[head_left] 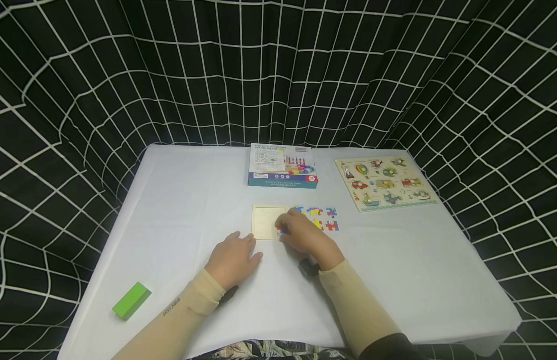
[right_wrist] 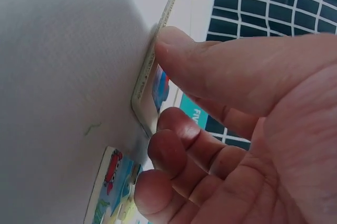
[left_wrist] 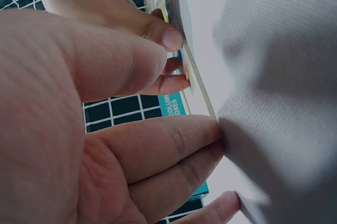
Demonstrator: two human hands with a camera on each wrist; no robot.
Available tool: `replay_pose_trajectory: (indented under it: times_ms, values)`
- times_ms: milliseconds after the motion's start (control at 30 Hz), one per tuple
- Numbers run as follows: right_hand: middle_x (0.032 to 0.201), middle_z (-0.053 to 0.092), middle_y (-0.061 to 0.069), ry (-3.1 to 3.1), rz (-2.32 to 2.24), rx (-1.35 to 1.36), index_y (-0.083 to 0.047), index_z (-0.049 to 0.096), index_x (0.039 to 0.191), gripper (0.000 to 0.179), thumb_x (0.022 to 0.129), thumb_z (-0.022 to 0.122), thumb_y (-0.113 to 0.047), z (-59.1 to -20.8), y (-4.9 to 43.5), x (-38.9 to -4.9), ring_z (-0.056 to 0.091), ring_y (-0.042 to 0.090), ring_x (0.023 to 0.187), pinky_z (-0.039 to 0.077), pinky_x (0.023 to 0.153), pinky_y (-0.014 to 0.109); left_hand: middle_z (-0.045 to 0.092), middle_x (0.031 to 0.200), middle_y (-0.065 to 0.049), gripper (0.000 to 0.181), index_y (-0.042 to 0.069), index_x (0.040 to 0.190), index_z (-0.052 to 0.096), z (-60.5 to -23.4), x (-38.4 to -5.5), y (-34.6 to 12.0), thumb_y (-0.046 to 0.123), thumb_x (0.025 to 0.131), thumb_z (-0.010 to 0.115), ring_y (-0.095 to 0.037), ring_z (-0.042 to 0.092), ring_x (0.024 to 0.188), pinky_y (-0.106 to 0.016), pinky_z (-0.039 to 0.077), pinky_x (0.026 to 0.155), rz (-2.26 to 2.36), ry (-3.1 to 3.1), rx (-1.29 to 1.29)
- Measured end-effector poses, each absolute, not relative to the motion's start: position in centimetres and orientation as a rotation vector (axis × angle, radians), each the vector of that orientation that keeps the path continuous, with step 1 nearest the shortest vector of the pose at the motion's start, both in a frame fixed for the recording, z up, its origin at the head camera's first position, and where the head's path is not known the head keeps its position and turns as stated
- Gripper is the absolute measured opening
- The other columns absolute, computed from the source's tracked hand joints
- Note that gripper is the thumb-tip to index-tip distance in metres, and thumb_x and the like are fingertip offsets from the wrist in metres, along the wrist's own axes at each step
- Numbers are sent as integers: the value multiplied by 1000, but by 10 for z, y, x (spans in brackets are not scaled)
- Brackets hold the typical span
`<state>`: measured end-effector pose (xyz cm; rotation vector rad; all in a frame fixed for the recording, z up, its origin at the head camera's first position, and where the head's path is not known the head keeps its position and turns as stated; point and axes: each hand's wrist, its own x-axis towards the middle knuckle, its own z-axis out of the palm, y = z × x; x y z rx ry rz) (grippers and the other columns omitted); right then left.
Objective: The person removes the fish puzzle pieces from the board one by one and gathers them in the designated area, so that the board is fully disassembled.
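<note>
A shallow wooden puzzle tray [head_left: 262, 223] lies mid-table. Over its right end, my right hand [head_left: 305, 235] pinches a red and blue jigsaw piece [right_wrist: 160, 88] at the tray's lower right corner. The thumb rests along the tray's front edge in the right wrist view, with the other fingers curled. My left hand [head_left: 233, 260] lies palm down with loosely extended fingers, and its fingertips [left_wrist: 210, 126] touch the tray's near left corner. Right of the tray, several colourful jigsaw pieces [head_left: 332, 226] lie in rows, some partly hidden behind my right hand.
Behind the tray sits a flat printed box [head_left: 283, 183] with a teal side. A wooden picture board of vehicles [head_left: 386, 184] lies at the back right. On the near left is a green block [head_left: 131, 301]. White cloth covers the table; black gridded curtains surround it.
</note>
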<state>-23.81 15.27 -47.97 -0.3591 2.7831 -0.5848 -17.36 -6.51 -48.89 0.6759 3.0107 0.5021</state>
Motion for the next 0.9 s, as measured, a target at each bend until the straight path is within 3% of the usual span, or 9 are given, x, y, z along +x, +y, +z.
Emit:
replay_pose_trajectory:
  times_ms: [200,533,733,900]
  values:
    - [121,58,7,2766,-627,-366,-15,68,118,25,97,81,-9,-480,152,-237,58,25,110,58,105,44,74,139,-19,46,-4,130,77,-491,-172,-66,34,104,72,-49,66,135,-59,59,107,505,3009,673]
    - [95,68,1,2839,-771,-451,-12,69,100,12,104,69,-1,-480,151,-233,62,23,94,59,90,40,74,139,-20,47,-4,131,76,-488,-171,-66,34,104,72,-48,66,135,-59,58,109,503,3003,661]
    - [106,73,4,2874,-856,-421,-11,71,109,12,104,67,-1,-470,168,-233,66,24,102,60,98,44,73,141,-19,48,-3,133,75,-488,-173,-66,36,105,70,-48,65,137,-59,57,110,483,3000,656]
    - [120,74,10,2929,-855,-209,-11,71,118,13,108,63,-5,-455,207,-236,68,30,109,59,100,51,72,143,-18,50,-3,134,75,-489,-175,-66,38,106,69,-49,63,139,-60,56,111,488,2990,651]
